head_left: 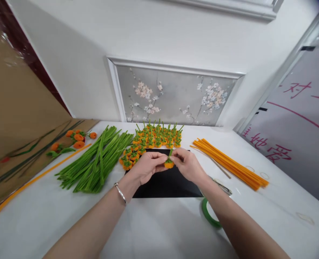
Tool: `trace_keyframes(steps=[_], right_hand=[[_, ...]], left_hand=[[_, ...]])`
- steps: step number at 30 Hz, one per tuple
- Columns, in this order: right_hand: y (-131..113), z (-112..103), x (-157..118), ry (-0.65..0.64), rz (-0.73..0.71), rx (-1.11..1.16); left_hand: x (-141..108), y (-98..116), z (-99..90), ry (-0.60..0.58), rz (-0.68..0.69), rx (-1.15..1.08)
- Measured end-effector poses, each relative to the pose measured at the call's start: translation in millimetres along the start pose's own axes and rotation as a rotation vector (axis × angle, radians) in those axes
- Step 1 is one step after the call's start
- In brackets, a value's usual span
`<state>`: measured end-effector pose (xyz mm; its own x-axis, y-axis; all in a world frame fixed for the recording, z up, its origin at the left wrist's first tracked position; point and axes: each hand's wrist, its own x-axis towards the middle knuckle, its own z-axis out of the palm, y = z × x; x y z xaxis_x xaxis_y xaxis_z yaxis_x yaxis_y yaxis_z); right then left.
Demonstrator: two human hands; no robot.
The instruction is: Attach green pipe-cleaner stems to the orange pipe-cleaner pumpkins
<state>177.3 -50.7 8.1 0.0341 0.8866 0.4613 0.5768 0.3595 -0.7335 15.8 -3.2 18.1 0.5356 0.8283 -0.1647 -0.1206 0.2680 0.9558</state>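
Between my two hands is a small orange pipe-cleaner flower (pixel 169 164) with a green stem sticking up. My left hand (pixel 150 166) grips it from the left, fingers closed at its edge. On the other side, my right hand (pixel 185 162) pinches at the green stem. Both hands are over a black mat (pixel 167 183). Just beyond them, rows of similar orange flowers (pixel 158 136) stand head down with green stems up; some of them rest at the mat's left edge.
Green pipe cleaners (pixel 97 162) lie in a heap at left, near finished orange flowers (pixel 79 137). Orange pipe cleaners (pixel 229 163) lie at right. Scissors (pixel 224 187), partly hidden, and a green tape roll (pixel 209 214) are by my right forearm. A wall stands behind the white table (pixel 159 226).
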Motion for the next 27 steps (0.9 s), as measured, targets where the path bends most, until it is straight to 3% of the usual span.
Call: trace_keyframes(steps=[9, 18, 21, 27], right_hand=[[23.1, 19.6, 19.0, 0.010, -0.022, 0.031], [29.9, 14.1, 14.7, -0.044, -0.008, -0.031], [30.1, 13.1, 11.6, -0.058, 0.005, -0.032], [26.5, 12.2, 7.3, -0.023, 0.031, -0.068]], left_hand=[[16.1, 5.4, -12.1, 0.047, 0.059, 0.093], [28.7, -10.4, -7.0, 0.146, 0.233, 0.468], [30.3, -13.6, -8.0, 0.159, 0.289, 0.501], [25.8, -9.3, -4.6, 0.156, 0.123, 0.339]])
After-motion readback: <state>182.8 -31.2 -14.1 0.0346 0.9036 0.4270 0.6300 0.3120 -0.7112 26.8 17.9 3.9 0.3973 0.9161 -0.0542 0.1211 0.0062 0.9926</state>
